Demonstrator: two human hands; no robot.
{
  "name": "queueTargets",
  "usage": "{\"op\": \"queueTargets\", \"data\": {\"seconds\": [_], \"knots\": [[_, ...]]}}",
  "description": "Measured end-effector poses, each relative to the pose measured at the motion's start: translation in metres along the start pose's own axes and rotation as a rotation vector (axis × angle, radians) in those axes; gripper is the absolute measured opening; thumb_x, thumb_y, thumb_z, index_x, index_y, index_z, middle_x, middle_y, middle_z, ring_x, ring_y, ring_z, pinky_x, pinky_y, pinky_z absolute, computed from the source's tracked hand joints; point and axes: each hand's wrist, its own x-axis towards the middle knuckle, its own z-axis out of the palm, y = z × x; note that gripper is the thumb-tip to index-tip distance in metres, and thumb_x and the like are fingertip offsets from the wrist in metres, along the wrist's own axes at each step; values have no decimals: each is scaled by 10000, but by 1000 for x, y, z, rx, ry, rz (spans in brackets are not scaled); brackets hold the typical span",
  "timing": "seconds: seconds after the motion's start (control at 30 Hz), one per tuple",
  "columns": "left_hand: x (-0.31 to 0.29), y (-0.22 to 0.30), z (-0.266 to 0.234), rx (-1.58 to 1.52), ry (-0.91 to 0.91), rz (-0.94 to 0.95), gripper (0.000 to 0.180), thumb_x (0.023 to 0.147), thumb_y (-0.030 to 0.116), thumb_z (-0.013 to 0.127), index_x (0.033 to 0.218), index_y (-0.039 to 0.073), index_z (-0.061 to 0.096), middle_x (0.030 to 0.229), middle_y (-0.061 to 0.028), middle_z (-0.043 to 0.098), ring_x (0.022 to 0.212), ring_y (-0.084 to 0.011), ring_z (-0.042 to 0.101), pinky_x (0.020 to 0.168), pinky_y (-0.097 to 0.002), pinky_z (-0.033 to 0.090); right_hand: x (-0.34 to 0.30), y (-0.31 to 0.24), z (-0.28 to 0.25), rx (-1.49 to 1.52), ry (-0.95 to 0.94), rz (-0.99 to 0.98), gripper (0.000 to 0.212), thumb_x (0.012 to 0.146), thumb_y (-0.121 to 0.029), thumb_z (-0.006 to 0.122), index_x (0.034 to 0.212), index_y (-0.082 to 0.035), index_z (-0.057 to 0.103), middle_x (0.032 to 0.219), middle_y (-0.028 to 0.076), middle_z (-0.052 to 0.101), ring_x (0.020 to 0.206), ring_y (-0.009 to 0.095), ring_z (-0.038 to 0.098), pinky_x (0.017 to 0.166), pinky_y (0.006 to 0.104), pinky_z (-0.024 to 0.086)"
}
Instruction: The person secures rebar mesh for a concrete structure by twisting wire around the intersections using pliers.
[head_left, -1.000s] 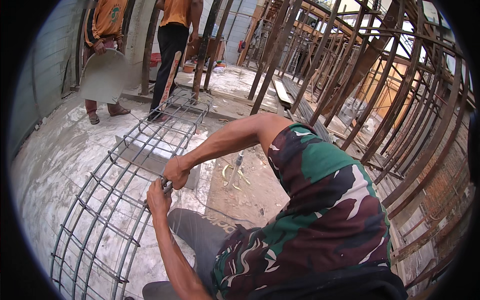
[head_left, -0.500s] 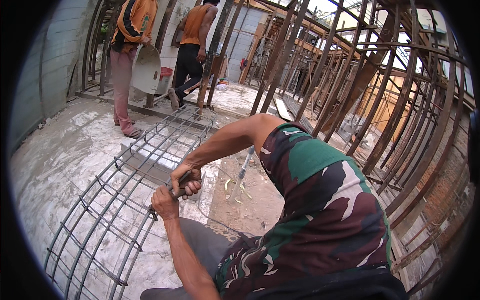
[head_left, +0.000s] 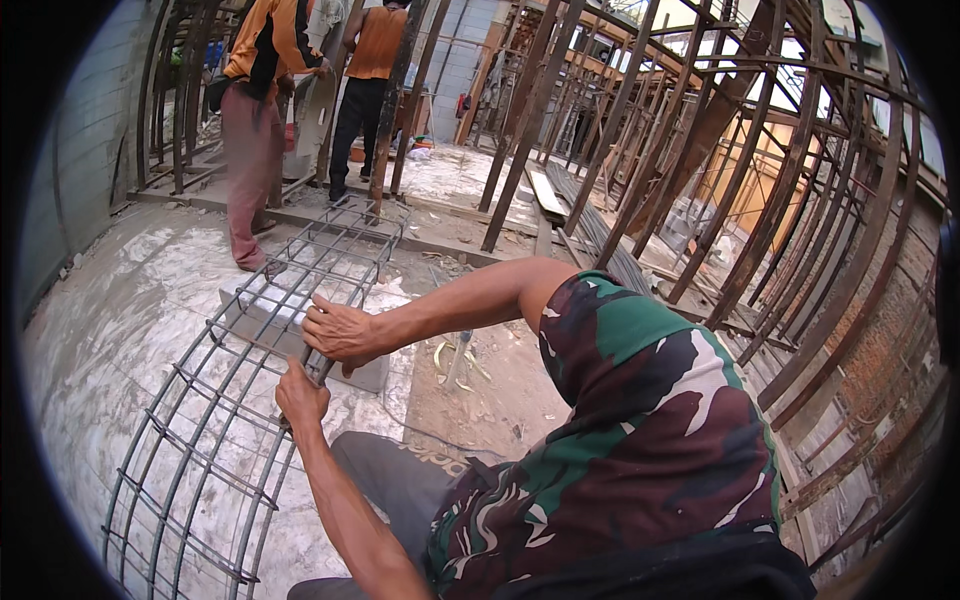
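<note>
A long rebar cage (head_left: 212,428) of dark bars and stirrups runs from the near left to the far middle. My left hand (head_left: 302,397) is closed at its right-hand edge bar, the fingers curled against the steel. Just beyond it my right hand (head_left: 343,331) reaches over the same edge, palm down, with bent fingers around the bars. Whatever lies under the right palm is hidden. Beneath the cage sits a pale grey block (head_left: 262,322), partly covered by the bars and my right hand.
Two people in orange tops (head_left: 270,42) stand beyond the cage's far end. Wooden props (head_left: 535,120) rise across the back and right. A pale plank (head_left: 546,192) lies on the ground among them. A grey wall (head_left: 85,160) bounds the left side.
My hands have moved apart; the right, earlier gripping a dark tool handle beside the left, now lies over the bars farther along. The person at far left has turned, and the pale board has shifted.
</note>
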Motion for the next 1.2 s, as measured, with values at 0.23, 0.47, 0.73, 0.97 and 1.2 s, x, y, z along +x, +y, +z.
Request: {"op": "queueTargets", "data": {"seconds": [0.23, 0.47, 0.73, 0.97, 1.2], "knots": [[-11, 7, 15, 51, 328, 44, 328, 688, 102, 681, 888, 3, 440, 710, -212, 564, 742, -421, 574, 642, -504, 430, 11, -7, 40, -83, 253, -18, 215, 736, -243, 533, 747, -28, 533, 658, 74, 542, 606, 200, 545, 536, 323, 381], [-6, -4, 33, 197, 362, 2, 266, 785, 261, 625, 798, 50, 463, 673, -147, 548, 630, -366, 573, 547, -472, 426, 11, -14, 49, 116, 104, 58, 213, 739, -227, 547, 765, -15, 547, 702, 110, 589, 643, 238, 598, 581, 344, 439], [-5, 9, 29, 239, 185, -9, 143, 737, 162, 620, 728, 49, 533, 662, -151, 612, 632, -361, 609, 564, -469, 466, -2, -14, 59, 385, -6, 190, 202, 636, -203, 633, 700, -14, 599, 621, 152, 616, 614, 290, 642, 531, 389, 502], [-51, 16, 19, 29, -243, 396, 260, 754, 190, 665, 867, 40, 485, 787, -160, 585, 668, -377, 606, 561, -461, 477, -55, -45, 62, 901, -492, 190, 407, 714, -441, 683, 638, -46, 621, 633, 116, 608, 597, 259, 610, 533, 376, 483], [-114, 25, 4, 258, -459, 511, 262, 800, 274, 619, 821, 74, 453, 790, -105, 501, 690, -280, 605, 526, -412, 481, -91, -82, 60, 1622, -1023, 147, 540, 775, -606, 603, 574, -119, 487, 534, -11, 403, 467, 121, 398, 433, 283, 352]]}}
